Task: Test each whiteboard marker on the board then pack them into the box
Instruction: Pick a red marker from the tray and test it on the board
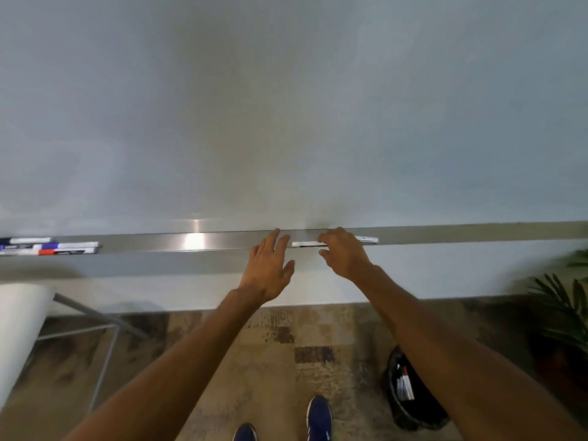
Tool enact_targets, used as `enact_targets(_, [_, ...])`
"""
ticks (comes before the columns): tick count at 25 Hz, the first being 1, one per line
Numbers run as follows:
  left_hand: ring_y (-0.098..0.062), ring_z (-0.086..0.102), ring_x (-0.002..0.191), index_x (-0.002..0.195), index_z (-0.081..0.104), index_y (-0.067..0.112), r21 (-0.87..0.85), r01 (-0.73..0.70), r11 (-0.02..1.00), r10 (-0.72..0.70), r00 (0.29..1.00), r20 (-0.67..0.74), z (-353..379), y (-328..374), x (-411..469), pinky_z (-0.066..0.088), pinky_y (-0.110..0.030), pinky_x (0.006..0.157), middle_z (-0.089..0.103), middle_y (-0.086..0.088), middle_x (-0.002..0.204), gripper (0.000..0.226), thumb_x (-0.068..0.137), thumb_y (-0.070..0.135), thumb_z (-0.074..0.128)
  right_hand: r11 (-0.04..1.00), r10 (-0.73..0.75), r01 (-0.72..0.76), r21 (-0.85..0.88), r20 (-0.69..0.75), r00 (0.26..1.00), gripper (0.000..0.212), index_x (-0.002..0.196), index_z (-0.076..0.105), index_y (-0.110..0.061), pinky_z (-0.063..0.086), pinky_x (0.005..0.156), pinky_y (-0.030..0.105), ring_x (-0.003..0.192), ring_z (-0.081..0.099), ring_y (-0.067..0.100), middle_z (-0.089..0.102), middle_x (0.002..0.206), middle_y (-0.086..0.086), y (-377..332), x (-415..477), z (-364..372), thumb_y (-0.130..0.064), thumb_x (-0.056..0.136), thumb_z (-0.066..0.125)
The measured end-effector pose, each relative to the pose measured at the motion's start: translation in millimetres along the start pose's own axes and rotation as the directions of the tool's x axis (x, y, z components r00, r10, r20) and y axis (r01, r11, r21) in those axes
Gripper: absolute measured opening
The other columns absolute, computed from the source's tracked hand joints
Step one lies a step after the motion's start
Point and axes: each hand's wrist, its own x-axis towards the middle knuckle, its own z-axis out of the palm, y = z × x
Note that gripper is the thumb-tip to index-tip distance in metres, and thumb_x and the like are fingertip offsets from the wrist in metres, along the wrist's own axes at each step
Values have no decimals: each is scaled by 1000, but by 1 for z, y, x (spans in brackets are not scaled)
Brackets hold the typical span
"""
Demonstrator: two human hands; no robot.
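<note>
A blank whiteboard [286, 106] fills the upper view, with a metal tray [159, 241] along its bottom edge. A flat white box [305, 244] lies on the tray in the middle. My right hand [343, 253] reaches over the box, fingers curled on top of it and thumb in front, hiding its middle. My left hand [270, 265] is spread with straight fingers just left of the box, fingertips at the tray. Several whiteboard markers [51, 246] with blue, red and black caps lie on the tray at the far left.
On the floor at the lower right stands a black bin [410, 409] with a few markers inside. A white table with metal legs [19, 329] is at the left, a green plant [560, 307] at the right. My blue shoes [318, 418] stand on patterned carpet.
</note>
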Motion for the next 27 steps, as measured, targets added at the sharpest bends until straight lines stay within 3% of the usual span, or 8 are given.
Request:
enact_targets(13, [-29, 23, 150, 149, 39, 20, -44, 165, 985, -166, 986, -21, 14, -3, 19, 20, -45, 121, 2, -7, 168, 49, 104, 36, 47, 935, -256, 287, -210, 161, 953, 19, 112, 62, -13, 44, 82, 35, 105, 54, 25, 63, 112, 7, 12, 56, 36, -11, 94, 58])
enact_targets(19, [-30, 22, 150, 145, 44, 20, -31, 186, 982, -187, 982, -17, 17, -4, 22, 19, -45, 121, 2, -7, 168, 45, 103, 37, 47, 941, -252, 287, -177, 196, 948, 20, 112, 62, -10, 47, 85, 36, 107, 51, 23, 55, 117, 8, 17, 66, 39, -13, 92, 62])
enact_targets(23, [-30, 23, 150, 144, 46, 20, -24, 192, 981, -193, 981, -21, 19, -4, 22, 19, -45, 122, 3, -7, 168, 44, 103, 37, 47, 968, -219, 237, -80, 187, 958, 31, 118, 57, -9, 48, 88, 35, 110, 51, 24, 55, 120, 7, 19, 69, 41, -12, 89, 68])
enact_targets(27, [-30, 25, 149, 143, 47, 20, -35, 200, 979, -201, 979, -32, 21, -5, 20, 20, -46, 121, 6, -7, 167, 43, 103, 36, 49, 970, -243, 243, 11, 135, 961, 29, 119, 54, -9, 50, 83, 36, 102, 52, 23, 59, 115, 8, 15, 67, 42, -11, 92, 65])
